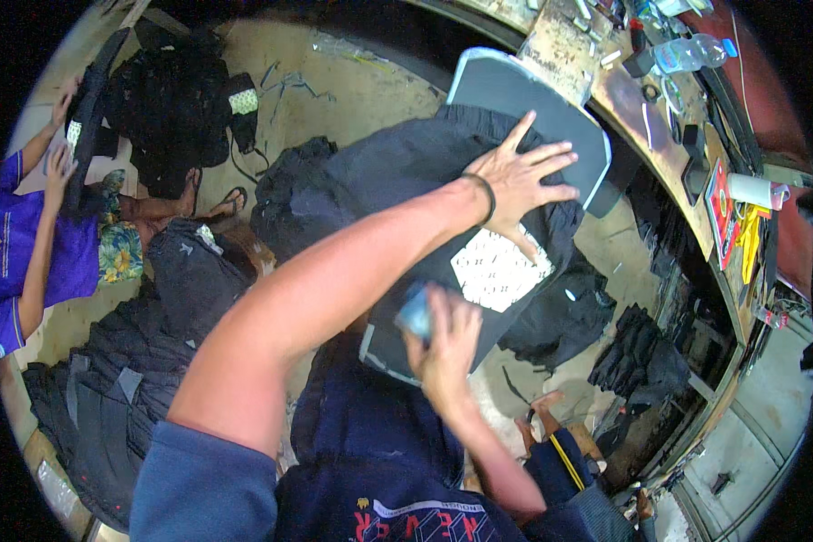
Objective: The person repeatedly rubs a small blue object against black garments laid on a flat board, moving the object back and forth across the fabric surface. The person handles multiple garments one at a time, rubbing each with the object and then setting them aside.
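Left hand: the left hand [518, 185] lies flat on the dark garment [406, 172], its fingers [551, 158] spread wide, and it holds nothing; it only presses the cloth down.
Right hand: the right hand [444, 348] is at the near edge of the board, its fingers closed around a small blue object [415, 313]; the picture is blurred there, so the kind of object cannot be told.
Garment: it is pulled over a grey flat board [515, 95] in the middle of the scene, and a white printed patch [495, 268] shows just under the left hand.
Step in hand: it seems the cloth is being held smooth on the board while the right hand works near the print.
Next move: it probably needs the left palm to stay firm, so the cloth does not wrinkle or slide.
Around: a table [646, 126] with a plastic bottle [691, 52] stands at the far right; dark clothes [108, 397] are piled on the floor at the left; another person in a purple shirt [14, 248] sits at the far left.
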`<state>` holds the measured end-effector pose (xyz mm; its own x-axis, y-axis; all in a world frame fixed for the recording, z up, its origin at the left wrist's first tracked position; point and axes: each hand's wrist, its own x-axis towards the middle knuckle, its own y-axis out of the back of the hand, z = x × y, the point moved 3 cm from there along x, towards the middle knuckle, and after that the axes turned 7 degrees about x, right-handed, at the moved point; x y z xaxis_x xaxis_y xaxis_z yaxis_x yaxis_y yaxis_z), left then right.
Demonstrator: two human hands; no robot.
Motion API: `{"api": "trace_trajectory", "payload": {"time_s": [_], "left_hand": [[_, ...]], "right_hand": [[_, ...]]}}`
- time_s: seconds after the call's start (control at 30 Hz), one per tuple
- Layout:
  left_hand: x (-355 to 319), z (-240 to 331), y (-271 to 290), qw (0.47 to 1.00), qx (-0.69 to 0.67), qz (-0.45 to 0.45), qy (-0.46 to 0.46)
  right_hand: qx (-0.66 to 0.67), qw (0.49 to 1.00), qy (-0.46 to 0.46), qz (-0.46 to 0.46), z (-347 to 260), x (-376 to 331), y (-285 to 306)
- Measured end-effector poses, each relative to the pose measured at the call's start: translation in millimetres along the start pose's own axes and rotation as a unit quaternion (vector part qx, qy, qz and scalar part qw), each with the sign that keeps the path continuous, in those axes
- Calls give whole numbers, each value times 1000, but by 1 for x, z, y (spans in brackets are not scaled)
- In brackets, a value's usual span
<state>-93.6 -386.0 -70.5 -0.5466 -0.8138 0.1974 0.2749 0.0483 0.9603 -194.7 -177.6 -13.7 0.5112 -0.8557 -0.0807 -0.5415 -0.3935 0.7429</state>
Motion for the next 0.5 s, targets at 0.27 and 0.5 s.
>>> {"api": "trace_trajectory", "payload": {"time_s": [0.27,0.5], "left_hand": [[-3,3,6,1000,21,-1,6],[-6,5,8,1000,3,-13,10]], "right_hand": [[35,998,-1,-56,24,-33,20],[46,996,1,76,0,7,15]]}}
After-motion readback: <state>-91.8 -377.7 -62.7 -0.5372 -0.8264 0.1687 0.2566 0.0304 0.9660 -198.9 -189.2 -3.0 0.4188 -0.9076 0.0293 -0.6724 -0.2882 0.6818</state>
